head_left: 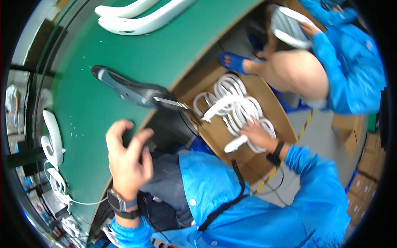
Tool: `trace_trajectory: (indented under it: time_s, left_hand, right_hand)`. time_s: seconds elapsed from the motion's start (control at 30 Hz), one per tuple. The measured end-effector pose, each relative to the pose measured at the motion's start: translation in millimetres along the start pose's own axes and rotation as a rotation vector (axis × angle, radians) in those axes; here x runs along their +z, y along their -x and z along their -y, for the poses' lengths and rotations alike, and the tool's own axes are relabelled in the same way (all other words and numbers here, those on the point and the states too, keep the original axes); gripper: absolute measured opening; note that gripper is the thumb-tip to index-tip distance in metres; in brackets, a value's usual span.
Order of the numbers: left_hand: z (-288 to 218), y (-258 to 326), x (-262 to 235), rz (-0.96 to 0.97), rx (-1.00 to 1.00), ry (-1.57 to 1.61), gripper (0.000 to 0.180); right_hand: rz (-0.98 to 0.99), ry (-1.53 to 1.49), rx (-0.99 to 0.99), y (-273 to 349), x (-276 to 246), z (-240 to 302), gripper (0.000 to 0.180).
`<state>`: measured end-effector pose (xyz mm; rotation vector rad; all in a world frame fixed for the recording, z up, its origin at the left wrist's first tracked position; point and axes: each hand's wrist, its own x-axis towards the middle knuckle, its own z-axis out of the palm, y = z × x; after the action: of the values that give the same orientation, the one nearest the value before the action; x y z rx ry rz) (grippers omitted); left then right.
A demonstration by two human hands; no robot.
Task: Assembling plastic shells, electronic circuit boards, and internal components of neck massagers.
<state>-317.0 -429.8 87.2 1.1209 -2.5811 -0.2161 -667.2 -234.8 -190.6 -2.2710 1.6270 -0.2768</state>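
My right hand (259,134) is down inside an open cardboard box (278,108), its fingers around part of a coiled white cable (268,129). Beside those fingers lies a white wand-shaped piece (235,144); another white elongated piece (221,106) rests farther in, among several white coils. Over the edge of the green table, my left hand (129,160) is raised with fingers apart and bent, holding nothing. Beyond it, a dark grey handheld tool (132,89), like a cordless screwdriver, lies near the table edge.
Curved white shells (144,25) lie at the table's far end. More white parts (53,138) and a white cable (89,202) line its left side. To the right, a seated person in blue (351,70) holds a grey-and-white piece (289,27). Cartons (364,186) are stacked at far right.
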Motion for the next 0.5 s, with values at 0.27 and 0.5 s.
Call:
trace_trajectory:
  time_s: [0.27,0.5]
  left_hand:
    - [-39.5,45.8,7.7,-0.078,0.065,0.180,0.042]
    - [-102.3,150.2,7.6,-0.121,-0.345,0.963,0.061]
  right_hand:
    - [0.082,0.357,-0.427,-14.4,-217.6,102.2,0.004]
    - [0.213,0.626,-0.624,-13.4,-269.4,199.4,0.005]
